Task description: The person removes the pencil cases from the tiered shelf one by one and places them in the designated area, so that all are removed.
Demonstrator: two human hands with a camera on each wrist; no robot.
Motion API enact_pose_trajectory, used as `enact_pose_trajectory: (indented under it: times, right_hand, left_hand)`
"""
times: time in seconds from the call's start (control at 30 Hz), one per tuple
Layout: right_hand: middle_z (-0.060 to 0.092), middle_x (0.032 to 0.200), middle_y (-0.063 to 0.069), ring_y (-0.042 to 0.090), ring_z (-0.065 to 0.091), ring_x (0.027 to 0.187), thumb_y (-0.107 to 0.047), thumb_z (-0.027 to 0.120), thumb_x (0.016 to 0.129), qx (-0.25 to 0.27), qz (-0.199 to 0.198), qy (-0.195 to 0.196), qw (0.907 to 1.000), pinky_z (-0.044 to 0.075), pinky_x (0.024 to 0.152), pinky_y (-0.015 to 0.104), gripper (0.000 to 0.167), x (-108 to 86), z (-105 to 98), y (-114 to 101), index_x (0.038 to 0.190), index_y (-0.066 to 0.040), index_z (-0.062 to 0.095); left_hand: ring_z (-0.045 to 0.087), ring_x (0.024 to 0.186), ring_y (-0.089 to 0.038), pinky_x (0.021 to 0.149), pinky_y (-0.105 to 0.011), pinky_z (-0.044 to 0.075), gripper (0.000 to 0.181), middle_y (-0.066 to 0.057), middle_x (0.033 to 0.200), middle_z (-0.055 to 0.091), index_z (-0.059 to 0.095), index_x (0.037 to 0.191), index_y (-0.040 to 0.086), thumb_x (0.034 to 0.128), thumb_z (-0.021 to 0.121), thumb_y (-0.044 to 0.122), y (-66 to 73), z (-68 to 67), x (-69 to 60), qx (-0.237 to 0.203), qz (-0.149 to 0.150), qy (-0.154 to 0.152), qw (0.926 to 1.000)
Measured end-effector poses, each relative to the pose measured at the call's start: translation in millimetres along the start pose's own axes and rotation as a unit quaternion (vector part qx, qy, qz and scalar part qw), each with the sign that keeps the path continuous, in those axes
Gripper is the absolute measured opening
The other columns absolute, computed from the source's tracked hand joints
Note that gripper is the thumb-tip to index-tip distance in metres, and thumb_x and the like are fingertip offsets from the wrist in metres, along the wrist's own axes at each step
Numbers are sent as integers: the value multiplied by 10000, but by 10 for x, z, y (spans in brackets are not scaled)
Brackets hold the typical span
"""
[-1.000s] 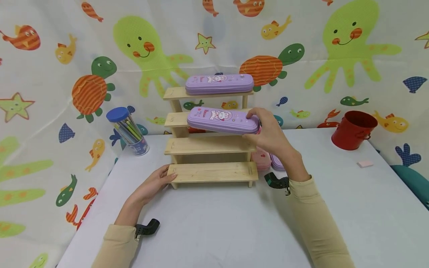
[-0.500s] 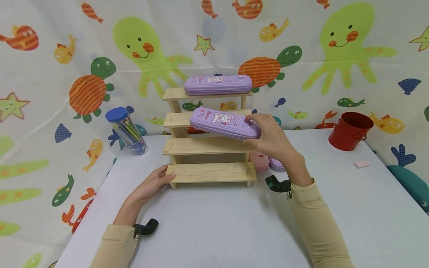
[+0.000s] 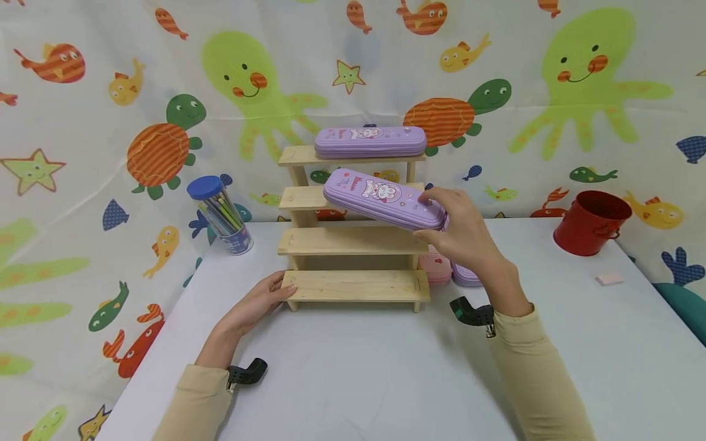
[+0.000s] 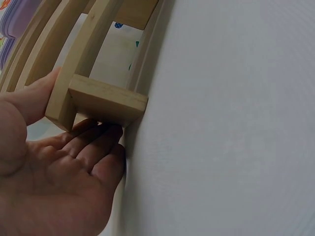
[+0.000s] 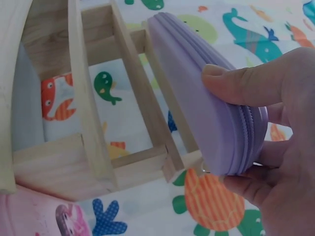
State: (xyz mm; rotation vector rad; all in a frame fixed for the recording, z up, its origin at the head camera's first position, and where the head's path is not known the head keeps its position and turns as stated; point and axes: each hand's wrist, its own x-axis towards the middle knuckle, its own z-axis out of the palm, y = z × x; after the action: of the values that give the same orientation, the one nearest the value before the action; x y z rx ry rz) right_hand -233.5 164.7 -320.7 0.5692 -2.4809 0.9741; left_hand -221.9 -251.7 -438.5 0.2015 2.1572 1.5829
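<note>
A four-step wooden display rack (image 3: 353,240) stands on the white table. My left hand (image 3: 259,304) holds the left end of its lowest step; in the left wrist view the thumb (image 4: 37,98) lies on the board and the fingers are beside the leg, partly hidden. My right hand (image 3: 466,228) grips the right end of a purple zipped pencil case (image 3: 380,199) with a printed bunny. This case slants down to the right, in front of the second-highest step. From the right wrist, the thumb (image 5: 241,83) presses one face of it. Another purple pencil case (image 3: 369,142) lies on the top step.
Pink (image 3: 436,268) and purple cases (image 3: 466,275) sit behind the rack's right side, partly hidden. A blue-lidded tub of pens (image 3: 222,215) leans at the left. A red bucket (image 3: 591,223) and a pink eraser (image 3: 609,279) are to the right. A patterned curtain (image 3: 353,49) hangs behind.
The pencil case in my right hand has tilted more, its right end dropping lower. My left hand keeps its hold on the rack. The head view has shifted slightly.
</note>
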Motion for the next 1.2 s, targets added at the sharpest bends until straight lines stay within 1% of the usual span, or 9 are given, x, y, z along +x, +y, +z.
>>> enact_pose_trajectory:
  times: [0.17, 0.33, 0.47, 0.57, 0.67, 0.73, 0.83, 1.0, 1.2]
  right_hand:
    - [603, 1340, 108, 289, 458, 1297, -104, 875, 731, -9, -63, 178, 9998, 429, 1063, 536, 559, -59, -51, 35, 1222, -100, 608]
    - [634, 1294, 121, 289, 520, 1225, -48, 887, 697, -50, -307, 563, 9979, 471, 973, 479, 578, -138, -154, 39, 1210, -68, 621]
    - [635, 1290, 128, 287, 538, 1197, -18, 886, 691, -75, -338, 811, 9961, 471, 892, 387, 613, -198, -260, 63, 1240, -68, 618]
    - [630, 1293, 139, 289, 533, 1175, 5, 877, 693, -80, -306, 1014, 9943, 432, 862, 302, 629, -244, -342, 94, 1259, -73, 612]
    - [626, 1297, 138, 259, 520, 1124, -10, 871, 705, -167, -223, 1202, 9924, 398, 831, 211, 639, -292, -416, 130, 1283, -79, 606]
    - [623, 1293, 145, 248, 500, 1094, -22, 871, 711, -209, -141, 1307, 9911, 371, 808, 182, 639, -321, -461, 154, 1288, -77, 605]
    - [611, 1312, 143, 249, 488, 1127, -38, 864, 727, -228, 111, 1410, 9897, 348, 817, 135, 635, -370, -529, 187, 1303, -80, 599]
    - [608, 1320, 147, 268, 502, 1131, -35, 864, 726, -280, 390, 1619, 9856, 322, 825, 122, 629, -432, -632, 239, 1297, -76, 605]
    - [631, 1265, 152, 183, 451, 1023, -38, 871, 719, -422, 551, 1808, 9811, 311, 787, 128, 635, -481, -736, 299, 1300, -83, 617]
  left_hand:
    - [285, 1499, -343, 1244, -561, 133, 789, -196, 1622, 276, 117, 1582, 23, 1019, 546, 370, 7, 16, 25, -13, -54, 66, 10000]
    - [279, 1501, -351, 1242, -559, 139, 795, -206, 1626, 260, 101, 1583, 13, 1023, 537, 370, 15, 29, 18, 40, -20, 24, 10000]
    - [294, 1495, -352, 1244, -545, 150, 793, -211, 1622, 268, 106, 1579, 6, 1022, 539, 366, 10, 28, 18, -11, 10, 10, 10000]
    - [300, 1493, -349, 1245, -536, 157, 793, -208, 1621, 270, 105, 1580, 8, 1022, 540, 367, 8, 25, 21, -43, -23, 2, 10000]
    - [292, 1495, -349, 1245, -534, 158, 790, -209, 1624, 260, 94, 1581, 6, 1027, 530, 363, 6, 19, 23, -10, -26, 1, 10000]
    - [286, 1497, -349, 1245, -535, 155, 786, -209, 1626, 257, 98, 1580, 5, 1027, 531, 359, 11, 17, 24, -20, -38, 26, 10000]
    - [271, 1503, -357, 1245, -548, 136, 793, -213, 1629, 245, 97, 1579, 3, 1024, 537, 360, 22, 20, 28, -39, -44, 19, 10000]
    - [254, 1508, -360, 1243, -564, 123, 811, -215, 1631, 237, 88, 1583, 8, 1020, 542, 374, 18, 19, 35, 20, -86, 10, 10000]
    - [248, 1509, -364, 1241, -574, 121, 810, -219, 1632, 232, 83, 1583, 9, 1022, 540, 372, 19, 16, 25, 34, -109, 61, 9999]
